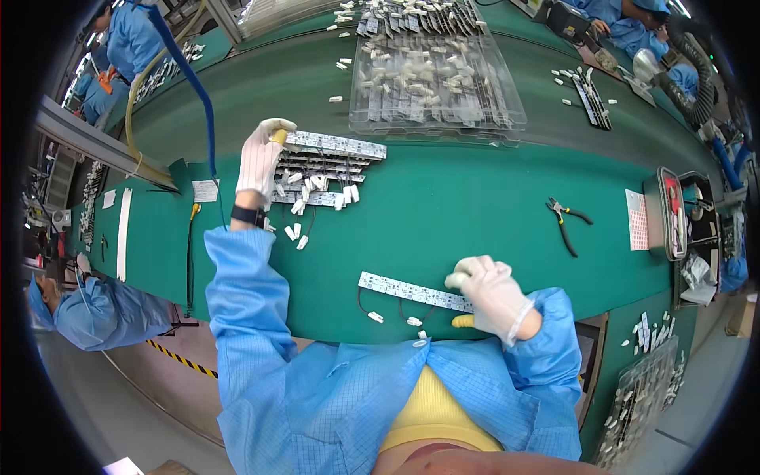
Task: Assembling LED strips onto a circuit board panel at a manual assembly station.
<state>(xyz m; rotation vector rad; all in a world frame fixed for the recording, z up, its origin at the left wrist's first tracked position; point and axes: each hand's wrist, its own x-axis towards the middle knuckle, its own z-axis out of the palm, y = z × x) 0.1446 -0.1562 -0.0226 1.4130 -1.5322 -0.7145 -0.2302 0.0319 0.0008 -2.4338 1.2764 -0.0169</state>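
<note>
Left hand: gloved, upper left of centre; back of hand toward the camera, fingers bent over the left end of the stack, a yellow finger cover against it. Hand narrow; cannot tell how firmly it grips.
Left arm: blue sleeve runs nearly upright from the lower left, dark wristband at the cuff.
Right hand: gloved, right of centre, lower half; fingers curled, slightly blurred, over the right end of the single strip. A yellow-covered digit points left just below it. Cannot tell whether the hand is closed on the strip.
Right arm: elbow out at lower right, forearm short in view, angled up and left.
Strip: lower centre, tilted down to the right, with wires and white connectors below it.
Stack: several strips, upper left of centre, connectors bunched below.
Mat: green, under both hands.
Pliers: right of centre, handles apart, well away from the hands.
Tray: clear, top centre, loaded with more strips.
</note>
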